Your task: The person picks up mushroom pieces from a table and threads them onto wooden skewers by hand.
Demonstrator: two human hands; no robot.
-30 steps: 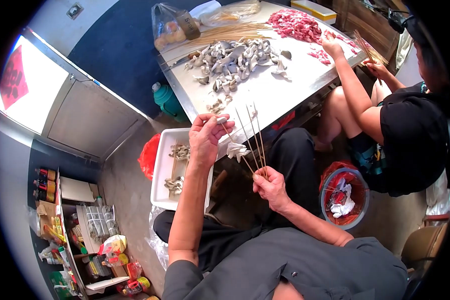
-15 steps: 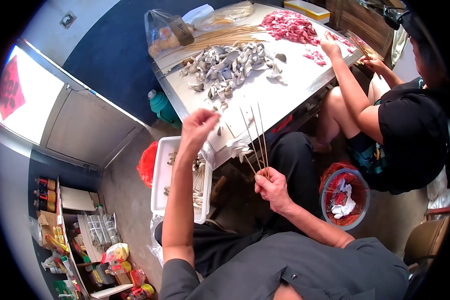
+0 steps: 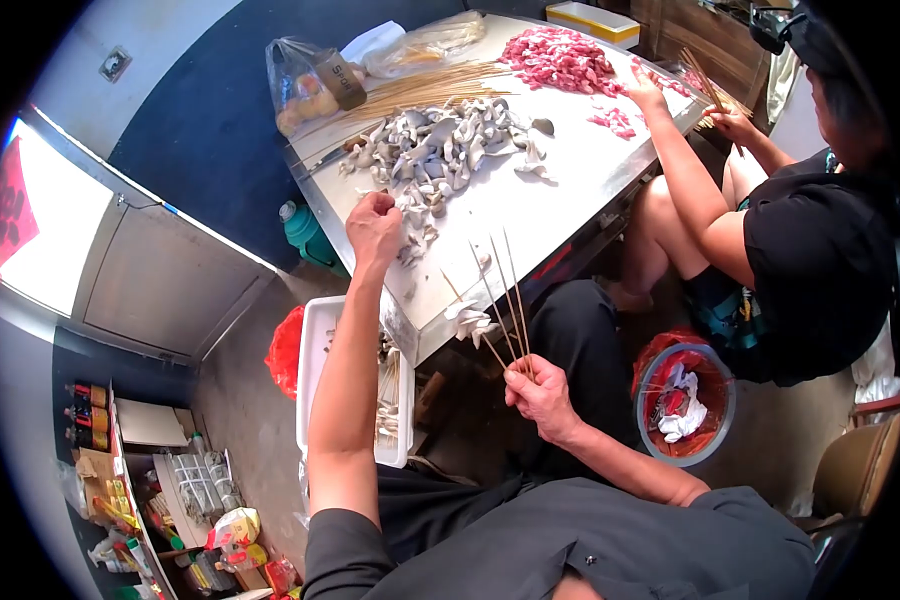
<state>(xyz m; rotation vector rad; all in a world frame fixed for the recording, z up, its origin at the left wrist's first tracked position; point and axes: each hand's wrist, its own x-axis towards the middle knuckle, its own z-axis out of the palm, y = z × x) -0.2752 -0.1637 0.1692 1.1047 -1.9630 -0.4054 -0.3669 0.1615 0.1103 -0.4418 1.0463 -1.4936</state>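
Observation:
My right hand (image 3: 540,396) grips several thin wooden skewers (image 3: 515,310) that fan upward; one carries white mushroom pieces (image 3: 469,320) near its middle. My left hand (image 3: 375,232) is over the near left part of the table, at the edge of a pile of grey mushrooms (image 3: 435,145). Its fingers are curled together, and what they hold, if anything, is hidden. Small mushroom scraps (image 3: 417,243) lie just right of that hand. Below my left forearm, a white tray (image 3: 403,440) holds skewered mushrooms, partly hidden by the arm.
A co-worker (image 3: 810,260) sits at the right, one hand by the red meat pile (image 3: 560,60), the other holding skewers. Loose skewers (image 3: 420,88) and a plastic bag (image 3: 305,90) lie on the table (image 3: 570,190). A lined bin (image 3: 684,400) and a teal bottle (image 3: 308,235) stand on the floor.
My left hand has left the mushroom skewer's tip and reached forward to the mushroom pile. My right hand still holds the skewers in nearly the same place. The view has shifted slightly.

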